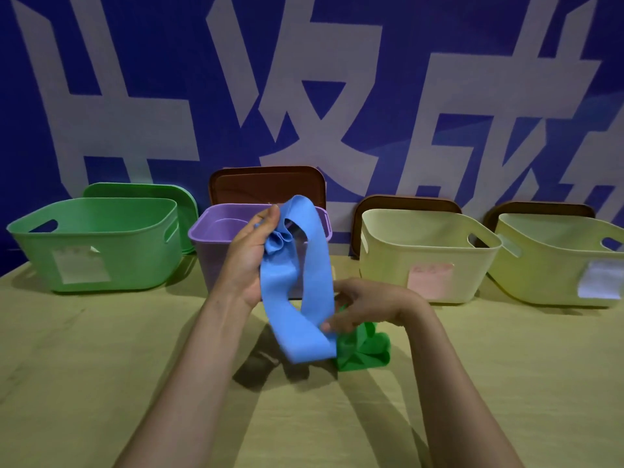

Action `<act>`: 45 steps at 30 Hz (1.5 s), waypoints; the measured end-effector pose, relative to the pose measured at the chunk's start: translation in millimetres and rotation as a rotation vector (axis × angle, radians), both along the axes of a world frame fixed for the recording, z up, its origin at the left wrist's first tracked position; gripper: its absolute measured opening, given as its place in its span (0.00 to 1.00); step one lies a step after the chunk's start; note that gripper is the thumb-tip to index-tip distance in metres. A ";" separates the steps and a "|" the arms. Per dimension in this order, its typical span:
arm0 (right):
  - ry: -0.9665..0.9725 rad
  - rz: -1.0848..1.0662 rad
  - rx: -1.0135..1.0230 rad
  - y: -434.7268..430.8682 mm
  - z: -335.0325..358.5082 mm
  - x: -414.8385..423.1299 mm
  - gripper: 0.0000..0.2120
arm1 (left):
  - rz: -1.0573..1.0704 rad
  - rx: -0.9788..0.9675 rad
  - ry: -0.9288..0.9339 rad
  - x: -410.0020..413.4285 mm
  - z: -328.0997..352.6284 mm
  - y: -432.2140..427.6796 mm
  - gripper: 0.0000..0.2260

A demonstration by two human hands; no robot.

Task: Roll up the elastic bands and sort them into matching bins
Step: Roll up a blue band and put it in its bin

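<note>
A wide blue elastic band (297, 298) hangs as a loop in front of me, above the table. My left hand (248, 255) grips its bunched upper part, raised in front of the purple bin (209, 228). My right hand (361, 307) pinches the band's lower end near the table. A crumpled green band (366, 349) lies on the table just under my right hand. The green bin (101, 244) stands at the far left. Two pale yellow bins (429, 255) (553, 265) stand to the right.
The bins line the table's far edge against a blue wall with large white characters. Lids lean behind them: a green lid (189, 204), a brown lid (266, 184) and two more brown ones. A tan cloth (101, 366) covers the table.
</note>
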State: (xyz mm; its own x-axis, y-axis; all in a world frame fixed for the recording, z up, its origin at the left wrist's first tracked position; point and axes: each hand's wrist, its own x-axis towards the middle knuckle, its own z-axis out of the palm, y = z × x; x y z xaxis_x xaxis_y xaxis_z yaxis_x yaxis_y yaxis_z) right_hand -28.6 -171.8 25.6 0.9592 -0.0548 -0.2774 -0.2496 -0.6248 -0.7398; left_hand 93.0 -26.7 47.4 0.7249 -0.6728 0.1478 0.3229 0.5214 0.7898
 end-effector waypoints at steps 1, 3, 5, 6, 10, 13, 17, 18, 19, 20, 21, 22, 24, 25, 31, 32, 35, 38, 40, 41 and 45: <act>-0.010 -0.058 -0.096 1.1 -0.3 2.1 0.22 | -0.021 0.003 -0.020 0.4 0.6 1.6 0.10; -0.159 -0.191 -0.078 -0.2 -0.5 4.0 0.17 | -0.024 0.071 -0.109 -1.8 2.3 3.9 0.08; -0.365 -0.228 0.217 -0.4 2.6 1.7 0.16 | 0.023 0.174 -0.229 -5.8 0.8 3.0 0.04; -0.446 -0.204 0.340 1.6 5.9 0.3 0.17 | 0.038 0.210 -0.275 -7.7 -0.2 1.4 0.05; -0.670 -0.257 0.448 9.3 10.5 5.8 0.13 | 0.019 0.260 -0.285 -11.9 0.1 0.1 0.15; -0.795 -0.454 0.389 3.0 11.0 9.8 0.12 | 0.071 0.416 -0.418 -7.7 -2.1 3.4 0.13; -0.961 -0.640 0.434 -9.9 16.3 2.2 0.14 | -0.052 0.575 -0.475 -2.7 -2.1 14.7 0.11; -0.981 -0.678 0.444 -11.6 17.7 0.1 0.13 | -0.107 0.583 -0.465 -3.4 -0.1 17.6 0.10; -0.983 -0.711 0.447 -12.6 18.8 -1.3 0.11 | -0.160 0.582 -0.457 -5.0 2.2 19.5 0.09; -0.967 -0.734 0.450 -13.4 18.8 -2.1 0.10 | -0.202 0.569 -0.451 -6.3 4.2 21.0 0.08; -0.930 -0.749 0.450 -13.1 19.1 -1.8 0.10 | -0.225 0.544 -0.446 -8.3 6.3 21.6 0.08; -0.875 -0.757 0.436 -12.4 19.2 -1.3 0.10 | -0.229 0.498 -0.437 -10.3 7.8 21.7 0.08; -0.743 -0.721 0.337 -11.8 17.1 -0.5 0.12 | -0.205 0.343 -0.391 -13.8 10.5 18.8 0.09; -0.678 -0.667 0.284 -11.3 16.4 -0.9 0.12 | -0.173 0.260 -0.357 -14.8 11.5 16.7 0.09; -0.466 -0.259 0.095 -0.3 23.1 -9.5 0.16 | 0.211 0.187 -0.414 -19.1 15.1 7.8 0.07; -0.554 -0.249 0.102 2.4 26.5 -9.9 0.18 | 0.231 0.184 -0.394 -20.4 15.0 6.7 0.06; -0.842 -0.215 0.272 12.9 36.7 -10.8 0.16 | 0.252 0.232 -0.392 -22.6 12.3 2.5 0.11; -0.949 -0.311 0.133 24.6 39.7 -7.3 0.17 | 0.247 0.295 -0.427 -24.6 8.5 -2.8 0.13; -0.955 -0.380 0.004 27.3 36.1 -0.1 0.13 | 0.232 0.294 -0.432 -26.2 6.5 -7.5 0.08; -0.953 -0.407 -0.014 26.0 33.7 3.3 0.10 | 0.233 0.299 -0.454 -26.7 5.6 -10.1 0.05; -0.928 -0.440 -0.031 18.2 28.7 7.3 0.04 | 0.179 0.298 -0.474 -26.2 1.7 -11.0 0.03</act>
